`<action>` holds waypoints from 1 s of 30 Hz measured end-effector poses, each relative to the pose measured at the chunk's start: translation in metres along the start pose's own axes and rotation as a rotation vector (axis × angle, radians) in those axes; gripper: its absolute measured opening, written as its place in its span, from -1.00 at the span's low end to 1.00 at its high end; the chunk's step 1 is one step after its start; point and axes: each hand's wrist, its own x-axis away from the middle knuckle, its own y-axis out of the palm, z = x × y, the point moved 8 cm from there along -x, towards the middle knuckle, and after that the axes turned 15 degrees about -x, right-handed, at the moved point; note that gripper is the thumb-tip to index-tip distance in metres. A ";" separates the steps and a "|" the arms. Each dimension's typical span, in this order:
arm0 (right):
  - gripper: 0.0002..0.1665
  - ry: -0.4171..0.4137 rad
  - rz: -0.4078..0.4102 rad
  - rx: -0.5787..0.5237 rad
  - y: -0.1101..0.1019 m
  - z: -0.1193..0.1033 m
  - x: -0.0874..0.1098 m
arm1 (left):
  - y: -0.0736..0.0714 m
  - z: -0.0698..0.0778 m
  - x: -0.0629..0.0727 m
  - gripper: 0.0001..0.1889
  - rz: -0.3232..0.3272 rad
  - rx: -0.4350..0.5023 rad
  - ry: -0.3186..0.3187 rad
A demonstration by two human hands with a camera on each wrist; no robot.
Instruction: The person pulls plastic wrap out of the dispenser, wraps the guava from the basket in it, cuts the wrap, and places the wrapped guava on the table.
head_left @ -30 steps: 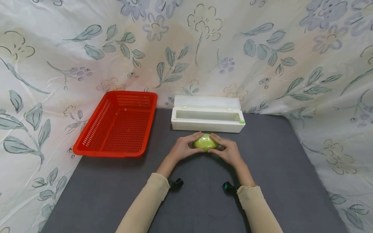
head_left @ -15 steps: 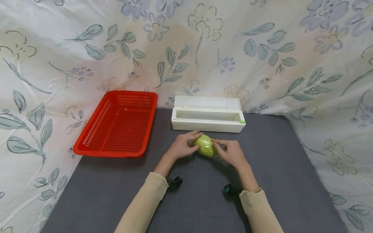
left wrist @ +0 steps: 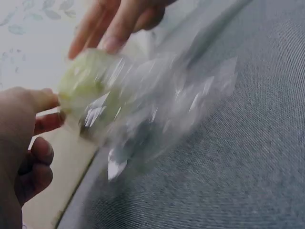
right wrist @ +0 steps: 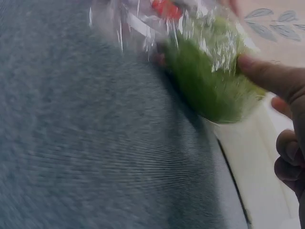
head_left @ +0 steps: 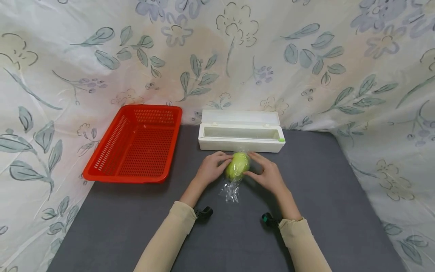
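Note:
A smooth green oval fruit (head_left: 237,166), wrapped in clear plastic film, is between the two hands just in front of the white box. Loose crumpled film (head_left: 231,190) trails from its near end. My left hand (head_left: 211,166) holds the fruit's left side with its fingertips; in the left wrist view, the green fruit (left wrist: 90,81) is blurred behind glossy film. On the other side, my right hand (head_left: 266,173) holds it between thumb and fingers, the thumb at the near right. In the right wrist view, a fingertip presses on the wrapped green fruit (right wrist: 209,76).
A long white box (head_left: 241,145) with its lid raised and a small green tab stands behind the hands. To the left is a red perforated plastic basket (head_left: 125,178). Dark grey cloth (head_left: 326,211) covers the table, and a floral curtain (head_left: 244,56) hangs behind.
The fruit has been turned between the hands, from lying crosswise to pointing toward the person. The loose film end has swung from the right side to the near side.

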 end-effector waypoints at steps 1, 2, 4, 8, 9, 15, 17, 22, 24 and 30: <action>-0.13 -0.008 -0.013 0.000 0.002 -0.001 -0.001 | 0.000 0.001 0.000 -0.68 -0.020 -0.007 0.011; -0.12 -0.017 -0.024 -0.001 0.004 -0.001 -0.001 | 0.001 0.003 0.000 -0.62 -0.042 -0.011 0.021; -0.18 -0.028 -0.026 -0.017 0.005 -0.003 -0.002 | 0.001 0.006 0.000 -0.49 -0.090 -0.023 0.037; -0.41 -0.052 0.036 -0.027 -0.003 -0.008 -0.003 | 0.002 0.010 -0.001 -0.33 -0.156 -0.037 0.042; -0.44 -0.053 0.055 -0.022 -0.005 -0.009 -0.003 | 0.001 0.011 -0.001 -0.33 -0.164 -0.039 0.040; -0.34 0.007 0.099 0.033 -0.007 -0.008 -0.007 | 0.003 0.017 -0.005 -0.44 -0.192 -0.027 0.072; -0.33 0.044 0.104 0.038 -0.005 -0.006 -0.007 | 0.005 0.020 -0.005 -0.45 -0.199 -0.008 0.096; -0.39 0.079 0.136 0.030 0.002 -0.006 -0.006 | 0.012 0.025 0.000 -0.37 -0.204 0.028 0.125; -0.39 0.051 0.151 0.030 0.004 -0.008 -0.005 | 0.015 0.025 0.001 -0.33 -0.191 0.038 0.115; -0.37 0.019 0.169 -0.002 0.003 -0.009 0.001 | 0.022 0.018 0.003 -0.36 -0.094 0.091 0.061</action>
